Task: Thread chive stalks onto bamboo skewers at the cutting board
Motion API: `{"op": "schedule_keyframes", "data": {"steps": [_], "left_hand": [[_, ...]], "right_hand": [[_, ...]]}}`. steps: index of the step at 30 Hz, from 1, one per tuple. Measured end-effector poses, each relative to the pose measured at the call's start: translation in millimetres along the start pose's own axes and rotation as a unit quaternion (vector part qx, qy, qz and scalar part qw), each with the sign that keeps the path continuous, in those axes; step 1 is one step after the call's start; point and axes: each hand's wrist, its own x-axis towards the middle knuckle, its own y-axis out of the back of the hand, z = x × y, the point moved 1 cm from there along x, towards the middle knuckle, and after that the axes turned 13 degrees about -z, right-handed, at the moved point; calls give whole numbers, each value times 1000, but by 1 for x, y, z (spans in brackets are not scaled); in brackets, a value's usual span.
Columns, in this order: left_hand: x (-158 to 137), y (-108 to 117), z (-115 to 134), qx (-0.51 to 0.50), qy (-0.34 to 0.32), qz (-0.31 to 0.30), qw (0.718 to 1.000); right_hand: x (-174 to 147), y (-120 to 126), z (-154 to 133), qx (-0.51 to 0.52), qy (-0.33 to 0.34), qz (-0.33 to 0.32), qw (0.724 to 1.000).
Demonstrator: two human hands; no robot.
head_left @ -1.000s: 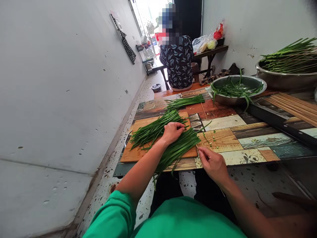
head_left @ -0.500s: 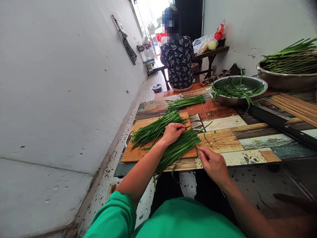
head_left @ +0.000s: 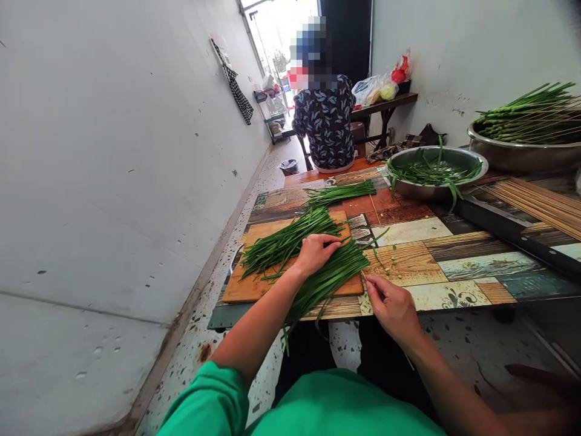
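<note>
Your right hand [head_left: 393, 306] is clamped, thumb against fingers, on one skewer [head_left: 364, 276], directed at the trimmed ends of the near bunch of chives [head_left: 333, 274]; whether its tip has entered them is hard to make out. Your left hand [head_left: 315, 253] has its grip together on the far edge of that bunch. The bunch lies across the near right corner of the cutting board [head_left: 240, 294], its leaf tips hanging over the counter edge. Your left forearm crosses the board and obstructs the view of its middle.

Chive bunches total three: the near one, a middle bunch [head_left: 290, 240] on the board, and a far bunch [head_left: 341, 192] beyond it on the counter [head_left: 467, 261]. One loose skewer [head_left: 374, 210] lies beside the far bunch.

To your right are two metal bowls. The smaller bowl [head_left: 415, 190] contains loose chive leaves, several draped over its rim; the larger bowl [head_left: 517, 158] contains skewered green stalks. A pile of skewers [head_left: 542, 203] and one long black riveted implement [head_left: 503, 227] occupy the counter before them.

Beyond the counter sits one person [head_left: 324, 133].
</note>
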Motion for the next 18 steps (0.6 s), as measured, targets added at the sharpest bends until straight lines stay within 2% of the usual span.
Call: {"op": "schedule_keyframes", "data": {"steps": [5,11,16,18], "left_hand": [[-1,1,2,22,-76,-49,996],[-1,6,7,4,-15,-20,1000],[-2,-5,13,5,-24,0,1000],[-3,-9,12,8,-46,3,999]], "right_hand": [[-1,0,0,-10,6,9,1000],[-1,0,1,-13,24,21,999],[-2,0,2,-26,43,32,998],[-3,-1,1,-31,48,34,998]]}}
